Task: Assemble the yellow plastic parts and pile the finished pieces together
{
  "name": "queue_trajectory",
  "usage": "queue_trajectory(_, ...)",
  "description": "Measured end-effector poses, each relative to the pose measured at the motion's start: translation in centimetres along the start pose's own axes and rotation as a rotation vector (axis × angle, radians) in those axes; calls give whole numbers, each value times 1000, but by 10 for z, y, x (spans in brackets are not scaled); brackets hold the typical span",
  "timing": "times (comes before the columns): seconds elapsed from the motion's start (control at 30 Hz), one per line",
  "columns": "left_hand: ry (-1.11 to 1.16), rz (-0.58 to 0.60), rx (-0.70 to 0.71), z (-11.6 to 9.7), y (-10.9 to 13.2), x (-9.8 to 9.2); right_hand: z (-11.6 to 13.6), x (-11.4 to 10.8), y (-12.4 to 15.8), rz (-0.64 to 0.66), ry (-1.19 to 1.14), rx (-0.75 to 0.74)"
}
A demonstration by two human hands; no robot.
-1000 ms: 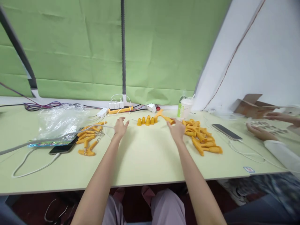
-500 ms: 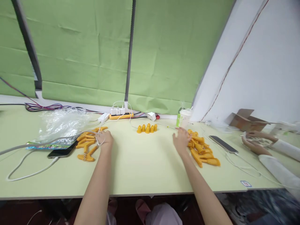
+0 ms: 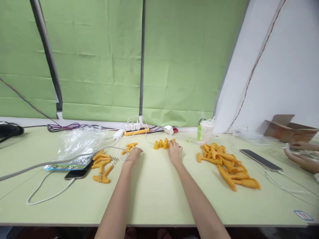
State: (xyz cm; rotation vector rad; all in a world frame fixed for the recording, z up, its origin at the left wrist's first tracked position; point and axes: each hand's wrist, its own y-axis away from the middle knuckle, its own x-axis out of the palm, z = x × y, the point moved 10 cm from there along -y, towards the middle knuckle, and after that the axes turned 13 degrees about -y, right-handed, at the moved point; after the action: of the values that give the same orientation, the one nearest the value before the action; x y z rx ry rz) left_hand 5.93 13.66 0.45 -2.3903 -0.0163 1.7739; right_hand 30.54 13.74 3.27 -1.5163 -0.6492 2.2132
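Observation:
My left hand [image 3: 134, 156] rests on the table beside a small yellow T-shaped piece [image 3: 130, 146], its fingers bent toward the table; what they hold, if anything, is hidden. My right hand [image 3: 174, 152] reaches over the right end of a row of small yellow cone-shaped caps [image 3: 160, 144], its fingertips at the rightmost ones. Left of my left hand lie several yellow T-shaped handles [image 3: 101, 163] with metal spirals. A larger pile of yellow handles [image 3: 229, 162] is on the right.
Clear plastic wrap [image 3: 81, 144] and a dark phone [image 3: 79, 173] lie left. A power strip [image 3: 136, 131] sits at the back. A white cup [image 3: 206, 131], another phone [image 3: 261, 160], a cardboard box [image 3: 290, 128] and another person's hands [image 3: 302, 157] are right. White cables cross the table.
My right hand has moved left from the right pile to the row of caps. My left hand has moved right, away from the left handles. The view has shifted.

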Motion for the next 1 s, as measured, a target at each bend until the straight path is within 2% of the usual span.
queue_trajectory(0.1,21,-11,43,0,-3,5,-1,-5,3,-16,-27,33)
queue_trajectory(0.2,-33,-54,23,4,-1,2,-11,-6,7,-37,-149,89)
queue_trajectory(0.33,-161,-124,-76,12,8,-12,-43,2,14,-31,-362,292)
queue_trajectory(0.43,-268,-140,-189,23,15,-23,-52,7,20,6,-387,369)
queue_trajectory(0.57,-308,-162,-262,29,17,-33,-44,-3,25,-41,-436,388)
queue_trajectory(0.77,-219,-380,-377,33,22,-61,-12,-21,25,-152,-664,215)
queue_trajectory(1.0,-165,-563,-515,41,42,-84,8,-21,27,-58,-567,129)
